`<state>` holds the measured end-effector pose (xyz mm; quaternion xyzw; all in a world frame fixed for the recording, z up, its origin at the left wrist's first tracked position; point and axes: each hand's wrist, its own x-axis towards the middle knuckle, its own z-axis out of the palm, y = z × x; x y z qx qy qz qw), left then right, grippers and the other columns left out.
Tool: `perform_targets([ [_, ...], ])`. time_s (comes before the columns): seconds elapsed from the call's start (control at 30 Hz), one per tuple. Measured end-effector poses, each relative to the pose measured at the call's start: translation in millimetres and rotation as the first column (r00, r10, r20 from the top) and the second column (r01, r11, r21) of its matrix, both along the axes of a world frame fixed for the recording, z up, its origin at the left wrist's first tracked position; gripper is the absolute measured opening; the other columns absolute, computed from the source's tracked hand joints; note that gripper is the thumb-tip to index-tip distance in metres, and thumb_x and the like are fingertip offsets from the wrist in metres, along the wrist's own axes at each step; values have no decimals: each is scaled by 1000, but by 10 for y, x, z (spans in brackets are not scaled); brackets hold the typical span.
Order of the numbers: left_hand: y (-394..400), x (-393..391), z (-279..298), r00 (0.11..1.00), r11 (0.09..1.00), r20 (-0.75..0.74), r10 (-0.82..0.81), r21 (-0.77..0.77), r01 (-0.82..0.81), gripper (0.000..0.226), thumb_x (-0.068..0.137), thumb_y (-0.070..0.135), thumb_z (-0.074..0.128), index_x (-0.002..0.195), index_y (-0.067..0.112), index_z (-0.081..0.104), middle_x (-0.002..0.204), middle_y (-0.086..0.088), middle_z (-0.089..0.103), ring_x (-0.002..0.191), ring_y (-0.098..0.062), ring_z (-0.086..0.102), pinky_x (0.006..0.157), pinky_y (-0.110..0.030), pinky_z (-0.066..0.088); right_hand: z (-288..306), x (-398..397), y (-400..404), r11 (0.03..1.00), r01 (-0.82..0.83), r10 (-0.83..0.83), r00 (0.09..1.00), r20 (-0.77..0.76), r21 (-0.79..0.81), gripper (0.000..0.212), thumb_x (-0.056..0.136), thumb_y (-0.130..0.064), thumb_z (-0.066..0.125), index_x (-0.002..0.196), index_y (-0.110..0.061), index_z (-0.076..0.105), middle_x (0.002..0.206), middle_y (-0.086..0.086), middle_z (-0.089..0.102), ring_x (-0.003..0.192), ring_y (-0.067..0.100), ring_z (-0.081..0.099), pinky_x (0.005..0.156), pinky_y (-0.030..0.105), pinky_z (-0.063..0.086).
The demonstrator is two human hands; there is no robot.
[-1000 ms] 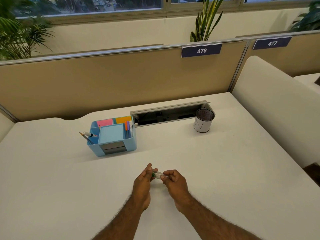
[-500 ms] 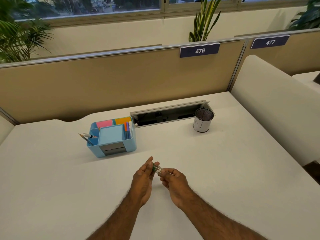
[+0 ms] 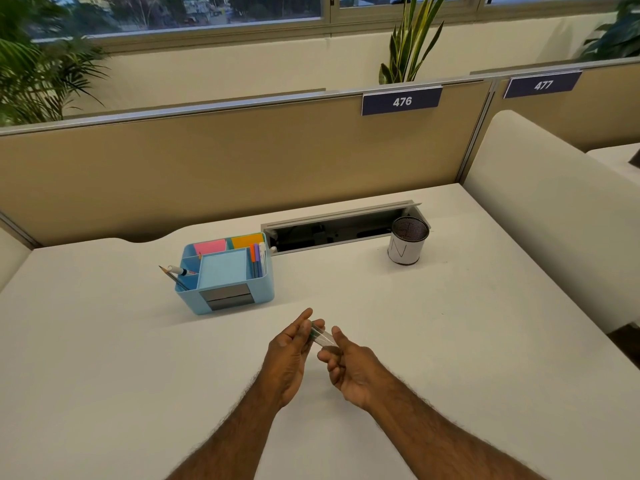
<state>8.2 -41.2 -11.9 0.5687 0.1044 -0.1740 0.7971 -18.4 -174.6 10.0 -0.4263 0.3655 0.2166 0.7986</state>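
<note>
A small clear pen-like piece with a green end point(image 3: 320, 335) is held between both hands above the white desk point(image 3: 450, 341). My left hand point(image 3: 289, 355) pinches its green far end between thumb and fingers. My right hand point(image 3: 349, 368) holds the clear near end with thumb and curled fingers, palm turned partly up. A light blue desk organizer point(image 3: 227, 273) stands behind the hands, with sticky notes, pens and a pencil in its compartments. A black mesh pen cup point(image 3: 408, 244) with a white wrap stands at the back right; nothing shows above its rim.
An open cable tray point(image 3: 337, 227) is set into the desk behind the organizer. A tan partition point(image 3: 242, 161) with a tag "476" closes the back. A white side panel point(image 3: 554, 209) borders the desk on the right. Plants stand behind the partition.
Both hands have turned the clear piece so it points more away from me. My right hand has rolled palm up and its fingers have loosened round the near end.
</note>
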Motion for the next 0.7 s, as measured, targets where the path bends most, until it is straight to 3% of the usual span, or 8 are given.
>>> perform_targets([
  [0.2, 18, -41, -32, 999, 998, -42, 21, -57, -24, 30, 92, 20, 52, 120, 20, 63, 111, -10, 74, 108, -17, 68, 81, -19, 55, 32, 49, -12, 995, -99, 98, 995, 17, 25, 32, 95, -40, 51, 100, -12, 66, 54, 4, 63, 38, 5, 45, 33, 13, 35],
  [0.33, 99, -45, -80, 997, 996, -66, 34, -80, -40, 31, 92, 20, 52, 122, 17, 63, 111, -11, 74, 109, -17, 68, 90, -25, 50, 89, 101, -11, 947, -299, 303, 953, 18, -119, 45, 95, -47, 48, 91, -8, 69, 58, 4, 67, 45, 8, 48, 40, 16, 40],
  [0.4, 143, -30, -64, 998, 999, -54, 10, -30, -12, 33, 93, 20, 53, 125, 18, 62, 112, -8, 74, 110, -16, 67, 95, -26, 47, 132, 136, -25, 848, -453, 479, 877, 34, -277, 52, 92, -56, 46, 93, -9, 69, 70, 3, 72, 57, 9, 54, 52, 18, 46],
  [0.47, 175, -10, -21, 998, 999, -45, -33, 40, 35, 43, 88, 26, 58, 130, 18, 57, 116, -4, 73, 114, -16, 64, 98, -27, 45, 168, 177, -31, 689, -541, 644, 762, 65, -483, 52, 91, -59, 47, 101, -13, 69, 90, 3, 72, 75, 12, 57, 70, 24, 48],
  [0.53, 214, 34, 42, 996, 987, -23, -86, 132, 88, 59, 79, 36, 63, 135, 20, 53, 125, -3, 68, 123, -18, 58, 109, -34, 38, 196, 242, -3, 557, -531, 739, 667, 90, -639, 41, 92, -48, 53, 101, -11, 68, 96, 4, 68, 83, 15, 57, 80, 30, 48],
  [0.6, 230, 83, 94, 991, 958, -6, -131, 256, 129, 62, 80, 39, 65, 137, 21, 51, 133, -1, 62, 130, -19, 51, 114, -37, 33, 221, 331, 47, 451, -483, 786, 613, 78, -751, 35, 91, -38, 59, 97, -5, 69, 94, 9, 69, 86, 22, 61, 83, 35, 50],
  [0.7, 247, 160, 167, 989, 927, 22, -148, 352, 131, 52, 89, 35, 60, 138, 23, 50, 137, 5, 57, 134, -16, 46, 103, -25, 34, 257, 471, 176, 261, -417, 846, 534, -2, -871, 32, 88, -33, 64, 106, -8, 69, 109, 11, 71, 100, 26, 65, 85, 34, 50],
])
